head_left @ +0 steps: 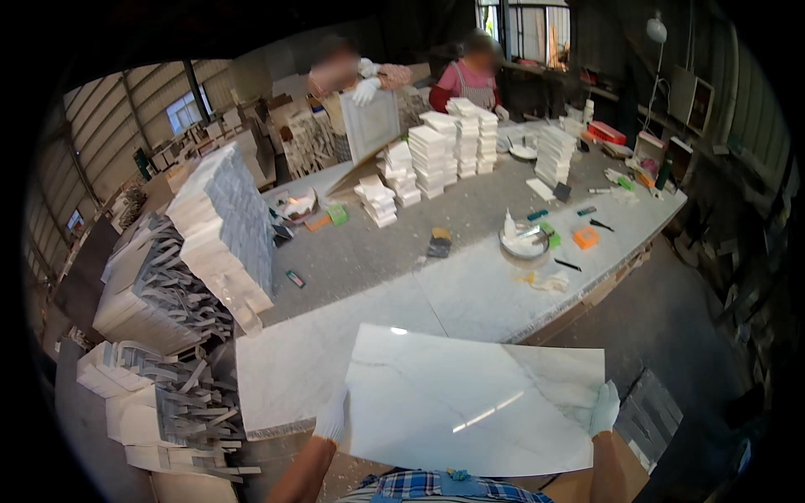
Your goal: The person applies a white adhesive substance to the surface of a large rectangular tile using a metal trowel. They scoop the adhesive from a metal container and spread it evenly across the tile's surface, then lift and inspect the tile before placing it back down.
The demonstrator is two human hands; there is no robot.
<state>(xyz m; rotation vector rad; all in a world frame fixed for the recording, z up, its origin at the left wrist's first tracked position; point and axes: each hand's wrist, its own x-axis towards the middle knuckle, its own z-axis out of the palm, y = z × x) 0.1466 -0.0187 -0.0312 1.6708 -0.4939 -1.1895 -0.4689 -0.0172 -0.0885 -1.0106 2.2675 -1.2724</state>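
Note:
A large, glossy white tile (470, 411) with faint grey marble veining spans the space before my body, its far edge in front of the worktable (293, 360). My left hand (333, 417), in a white glove, grips the tile's left edge; part of its fingers is hidden behind the tile. At the opposite edge, my right hand (605, 408), also gloved in white, closes on the tile. Overhead light reflects as a bright streak across the surface.
Left of the table, a tall tile stack (226, 230) leans. Stacks of narrow white pieces (432, 159) stand farther back. A bowl (526, 243) with a white bottle and an orange block (585, 238) lie right. Two co-workers are beyond; one holds a panel (371, 126).

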